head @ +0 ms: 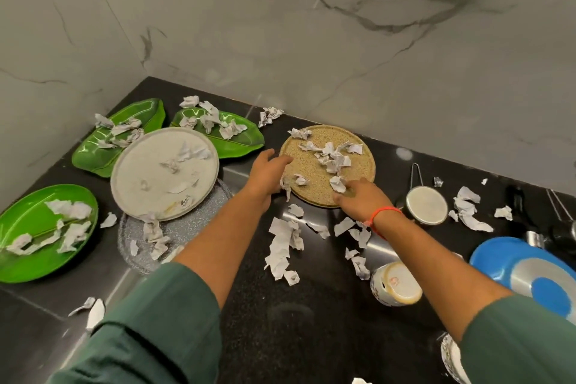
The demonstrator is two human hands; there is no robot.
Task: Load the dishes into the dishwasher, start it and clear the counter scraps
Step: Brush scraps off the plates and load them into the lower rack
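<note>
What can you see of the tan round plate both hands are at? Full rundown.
The tan plate is round, flat and low-rimmed, with a speckled, grainy surface. It lies flat on the black counter near the marble back wall. Crumpled white paper scraps are scattered across it. The left hand rests at its left edge, and the right hand is on its near rim, touching a scrap. Material cannot be told for sure.

No readable text; red mark on cup base (395,282) illegible.
</note>
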